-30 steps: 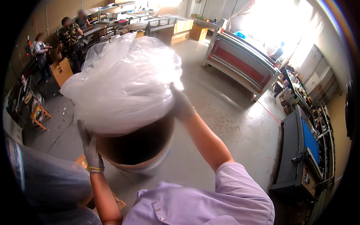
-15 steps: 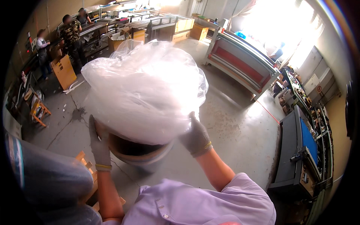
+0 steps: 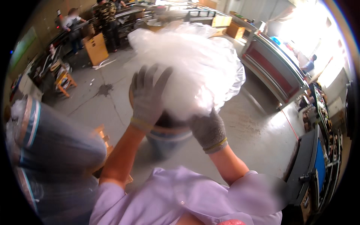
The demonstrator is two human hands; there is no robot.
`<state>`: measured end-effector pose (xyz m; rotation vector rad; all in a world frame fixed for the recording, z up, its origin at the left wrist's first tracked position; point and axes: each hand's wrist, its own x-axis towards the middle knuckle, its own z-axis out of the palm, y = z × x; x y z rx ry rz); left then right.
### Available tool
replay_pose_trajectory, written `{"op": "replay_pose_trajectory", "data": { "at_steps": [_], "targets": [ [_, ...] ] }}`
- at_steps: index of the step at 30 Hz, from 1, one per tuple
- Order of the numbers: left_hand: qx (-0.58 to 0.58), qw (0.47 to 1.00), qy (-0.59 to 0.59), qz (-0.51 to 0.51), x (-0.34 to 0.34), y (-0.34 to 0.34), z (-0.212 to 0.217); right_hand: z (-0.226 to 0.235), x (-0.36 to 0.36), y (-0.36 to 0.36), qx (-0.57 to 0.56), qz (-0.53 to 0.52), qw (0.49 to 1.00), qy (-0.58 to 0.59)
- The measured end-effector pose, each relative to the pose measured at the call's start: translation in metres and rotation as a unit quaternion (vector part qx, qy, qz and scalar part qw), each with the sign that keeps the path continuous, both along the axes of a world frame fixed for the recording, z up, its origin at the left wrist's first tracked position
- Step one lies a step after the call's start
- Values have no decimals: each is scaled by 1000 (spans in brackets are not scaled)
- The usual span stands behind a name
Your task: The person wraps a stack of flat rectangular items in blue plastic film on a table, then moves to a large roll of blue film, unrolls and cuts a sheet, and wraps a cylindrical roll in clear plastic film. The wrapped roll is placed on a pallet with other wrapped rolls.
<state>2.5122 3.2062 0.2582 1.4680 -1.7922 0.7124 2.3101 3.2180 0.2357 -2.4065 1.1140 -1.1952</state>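
A large bunched mass of clear plastic film (image 3: 191, 67) bulges up out of a round, blue-grey barrel (image 3: 168, 142) in front of me. Part of the barrel's dark opening shows below the film. My left hand (image 3: 147, 99), in a grey knit glove, lies against the film's near left side with fingers spread. At the near right edge of the film, my right hand (image 3: 209, 131), gloved the same way, has its fingers curled around a fold of it. The right fingertips are partly hidden by the film.
Big film-wrapped rolls (image 3: 60, 131) stand close on my left beside wooden pieces (image 3: 105, 138). A cardboard box (image 3: 96, 48) and a small wooden stool (image 3: 65, 82) are farther left. People work at benches behind. A large machine (image 3: 273, 67) stands at the far right.
My left hand has come up from the barrel's left side onto the film, its fingers now spread. My right hand stays at the film's near right edge. The whole view has shifted left.
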Motion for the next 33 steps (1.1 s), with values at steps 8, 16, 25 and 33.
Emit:
{"op": "replay_pose_trajectory", "data": {
  "at_steps": [8, 16, 25, 33],
  "targets": [
    [-140, 989, 40, -32, 58, -53, 50, -9, -32, -13, 73, -57, 964, -248],
    [-70, 989, 49, -122, 33, -65, 44, -8, -9, -73, -67, -155, 985, 19],
    [21, 993, 16, -117, 32, -105, 44, 4, -28, -215, -59, -287, 943, -159],
    [201, 970, -62, -124, 31, -111, 15, -113, -69, -163, -28, -245, 968, -43]
  ]
}}
